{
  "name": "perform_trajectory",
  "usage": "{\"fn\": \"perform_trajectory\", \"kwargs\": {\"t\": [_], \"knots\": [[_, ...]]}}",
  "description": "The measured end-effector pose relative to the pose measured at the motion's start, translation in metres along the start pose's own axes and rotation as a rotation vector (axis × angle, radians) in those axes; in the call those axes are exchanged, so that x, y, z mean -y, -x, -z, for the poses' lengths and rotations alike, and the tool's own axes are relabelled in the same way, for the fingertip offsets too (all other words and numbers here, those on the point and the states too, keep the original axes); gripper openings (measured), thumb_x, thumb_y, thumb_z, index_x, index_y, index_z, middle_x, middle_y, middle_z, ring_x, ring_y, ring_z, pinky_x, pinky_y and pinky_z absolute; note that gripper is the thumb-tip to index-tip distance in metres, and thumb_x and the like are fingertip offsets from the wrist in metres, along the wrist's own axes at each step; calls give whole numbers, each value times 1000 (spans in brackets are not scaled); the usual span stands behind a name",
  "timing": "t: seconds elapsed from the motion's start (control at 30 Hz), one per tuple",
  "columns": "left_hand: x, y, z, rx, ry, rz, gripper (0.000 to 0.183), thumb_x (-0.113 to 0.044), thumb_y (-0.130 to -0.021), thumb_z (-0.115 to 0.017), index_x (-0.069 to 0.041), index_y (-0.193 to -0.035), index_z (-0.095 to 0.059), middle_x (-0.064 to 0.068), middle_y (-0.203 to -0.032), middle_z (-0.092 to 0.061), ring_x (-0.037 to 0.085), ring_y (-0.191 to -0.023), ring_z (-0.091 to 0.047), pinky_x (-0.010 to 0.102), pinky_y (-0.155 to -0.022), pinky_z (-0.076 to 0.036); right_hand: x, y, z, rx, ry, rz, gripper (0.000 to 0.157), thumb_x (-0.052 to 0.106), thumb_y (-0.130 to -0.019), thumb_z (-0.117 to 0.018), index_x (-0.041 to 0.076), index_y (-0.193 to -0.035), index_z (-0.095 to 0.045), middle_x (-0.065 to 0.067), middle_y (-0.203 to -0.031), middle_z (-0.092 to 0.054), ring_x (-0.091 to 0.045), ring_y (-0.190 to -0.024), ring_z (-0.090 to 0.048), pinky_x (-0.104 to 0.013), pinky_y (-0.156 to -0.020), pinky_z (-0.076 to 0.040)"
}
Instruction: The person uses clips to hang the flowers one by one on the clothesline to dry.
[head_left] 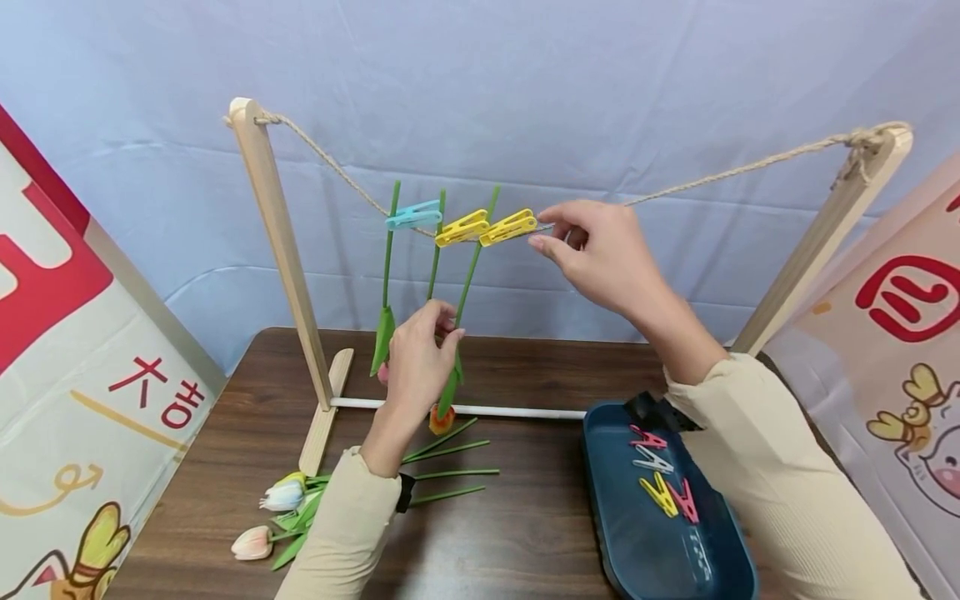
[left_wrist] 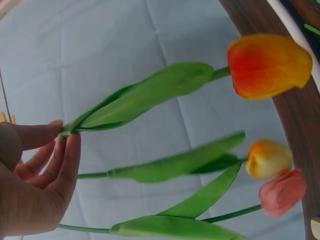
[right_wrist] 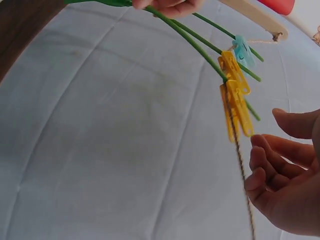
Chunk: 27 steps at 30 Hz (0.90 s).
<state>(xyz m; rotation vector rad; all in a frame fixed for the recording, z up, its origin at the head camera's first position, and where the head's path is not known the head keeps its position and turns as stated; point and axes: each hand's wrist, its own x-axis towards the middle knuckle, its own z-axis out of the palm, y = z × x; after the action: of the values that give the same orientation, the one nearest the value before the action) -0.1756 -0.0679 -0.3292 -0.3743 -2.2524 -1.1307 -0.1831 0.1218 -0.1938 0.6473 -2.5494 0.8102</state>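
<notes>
Three tulips hang head-down from a sagging rope [head_left: 330,160]. A light blue clothespin [head_left: 414,215] and a yellow clothespin [head_left: 462,227] clip two of them, and another yellow clothespin [head_left: 508,227] is on the third stem. That third one is an orange tulip [left_wrist: 270,66]; my left hand [head_left: 422,350] pinches its stem at the base of the leaves. A yellow tulip [left_wrist: 269,159] and a pink tulip [left_wrist: 283,193] hang beside it. Just off the last yellow clothespin's end, my right hand [right_wrist: 287,172] has thumb and fingers parted, holding nothing.
Wooden posts [head_left: 281,250] carry the rope's ends above a white rod [head_left: 517,412]. Loose tulips [head_left: 253,542] lie at the table's front left. A dark blue tray [head_left: 626,533] at right holds several clothespins [head_left: 658,495].
</notes>
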Motion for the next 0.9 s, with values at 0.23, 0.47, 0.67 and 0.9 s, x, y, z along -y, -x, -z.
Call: {"fn": "perform_trajectory", "kwargs": {"t": [0.23,0.47,0.67,0.9], "knots": [[2,-1,0,1,-7,-1,14,0,-78,-72,0,-89,-62,9,-78,-63,21,-69,-62,34,-64,-49,-28,32,4,157,-15,-70,18,17,-88,-65,2,-95,-71,-5,-77,-65,-16,-65,-53,-32,-60,-41],[3,-1,0,25,-13,9,12,1,-80,-70,0,-89,-62,10,-81,-64,21,-71,-62,33,-64,-50,-73,62,7,480,-31,-189,19,18,-91,-61,1,-96,-69,0,-75,-64,-13,-61,-55,-32,-55,-44],[5,0,1,20,-26,9,10,0,-80,-70,-2,-86,-62,9,-81,-64,20,-70,-62,33,-64,-49,-114,89,1,614,-76,-260,18,16,-92,-59,1,-96,-68,1,-67,-59,-14,-58,-54,-30,-51,-42],[5,2,1,30,-24,18,10,-1,-81,-70,-2,-86,-62,9,-80,-64,20,-71,-62,33,-63,-49,-177,134,-26,687,-269,-387,15,1,-90,-52,-6,-92,-65,-2,-74,-61,-21,-63,-58,-33,-56,-50]]}}
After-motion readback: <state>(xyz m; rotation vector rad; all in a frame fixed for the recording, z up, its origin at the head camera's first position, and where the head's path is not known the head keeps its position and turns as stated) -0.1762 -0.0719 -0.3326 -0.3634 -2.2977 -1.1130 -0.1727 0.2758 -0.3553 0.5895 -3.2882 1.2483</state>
